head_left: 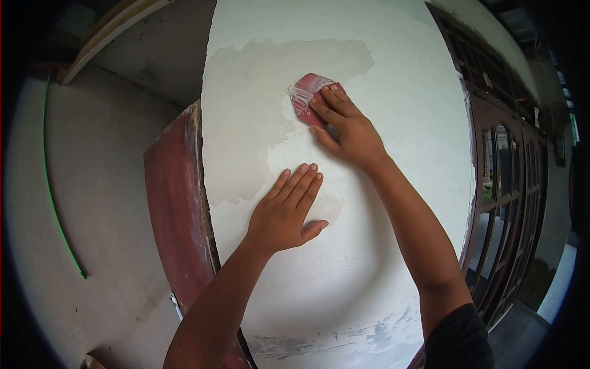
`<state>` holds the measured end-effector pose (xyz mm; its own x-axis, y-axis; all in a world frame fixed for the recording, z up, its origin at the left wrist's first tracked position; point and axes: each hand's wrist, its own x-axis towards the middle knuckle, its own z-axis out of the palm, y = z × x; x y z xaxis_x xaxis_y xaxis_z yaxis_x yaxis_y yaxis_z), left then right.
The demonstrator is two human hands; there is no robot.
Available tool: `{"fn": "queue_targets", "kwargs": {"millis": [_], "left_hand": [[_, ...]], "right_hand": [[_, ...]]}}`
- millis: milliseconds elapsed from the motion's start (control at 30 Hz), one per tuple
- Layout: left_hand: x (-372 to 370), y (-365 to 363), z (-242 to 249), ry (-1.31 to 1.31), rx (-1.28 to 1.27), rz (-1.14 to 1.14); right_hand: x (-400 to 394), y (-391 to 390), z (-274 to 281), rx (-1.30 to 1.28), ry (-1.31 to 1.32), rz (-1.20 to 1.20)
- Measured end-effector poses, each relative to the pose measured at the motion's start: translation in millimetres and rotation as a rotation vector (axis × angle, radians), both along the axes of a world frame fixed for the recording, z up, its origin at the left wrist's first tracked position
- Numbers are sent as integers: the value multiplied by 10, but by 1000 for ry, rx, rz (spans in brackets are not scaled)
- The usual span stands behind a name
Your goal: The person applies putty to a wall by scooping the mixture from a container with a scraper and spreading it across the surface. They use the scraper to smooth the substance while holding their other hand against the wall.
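Note:
My right hand presses a dark red piece of sandpaper against the upper part of a white wall panel. White dust streaks the sandpaper's upper left side, and my fingers cover its right part. Below and to the left, my left hand lies flat on the same panel, fingers stretched upward and thumb out, holding nothing. A greyish, damp-looking patch with ragged edges spreads over the panel's upper left, reaching the sandpaper and coming close to my left fingertips.
Left of the panel stands a reddish board with a rough edge. A green strip hangs along the grey wall farther left. Dark wooden doors with glass panes are at the right. Grey smears mark the panel's lower part.

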<state>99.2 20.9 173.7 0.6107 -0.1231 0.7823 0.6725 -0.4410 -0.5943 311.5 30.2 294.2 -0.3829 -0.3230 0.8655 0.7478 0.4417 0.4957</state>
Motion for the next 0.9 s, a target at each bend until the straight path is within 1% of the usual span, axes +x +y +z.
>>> {"fn": "queue_targets", "kwargs": {"millis": [67, 133, 267, 333, 367, 433, 533, 600, 667, 800, 867, 900], "left_hand": [[-14, 11, -4, 11, -31, -28], [-13, 4, -6, 10, -37, -24], [2, -3, -4, 10, -39, -13], [-2, 2, -5, 9, -37, -20], [-11, 4, -5, 8, -36, -25], [-6, 5, -3, 7, -30, -23], [-3, 11, -7, 3, -26, -20], [-3, 11, -10, 6, -27, -21], [-6, 6, -5, 8, -32, -27], [-15, 12, -8, 7, -28, -29], [-10, 18, -11, 4, -23, -27], [-7, 23, -9, 3, -22, -25]], "right_hand": [[30, 2, -23, -18, 11, -2], [70, 1, -39, 42, 18, 11], [0, -1, 38, 73, 0, 52], [-46, 3, 91, 28, -15, -29], [-20, 2, 82, 28, -13, -30], [70, -3, 56, 46, 31, 26], [100, -14, 84, 97, 36, 29], [43, -23, 139, 82, 29, 33], [4, -32, 181, -45, 4, -11], [123, -43, 94, -75, 7, -2], [157, -32, 78, 76, -26, 36], [149, -12, 105, 77, -27, 38]]}}
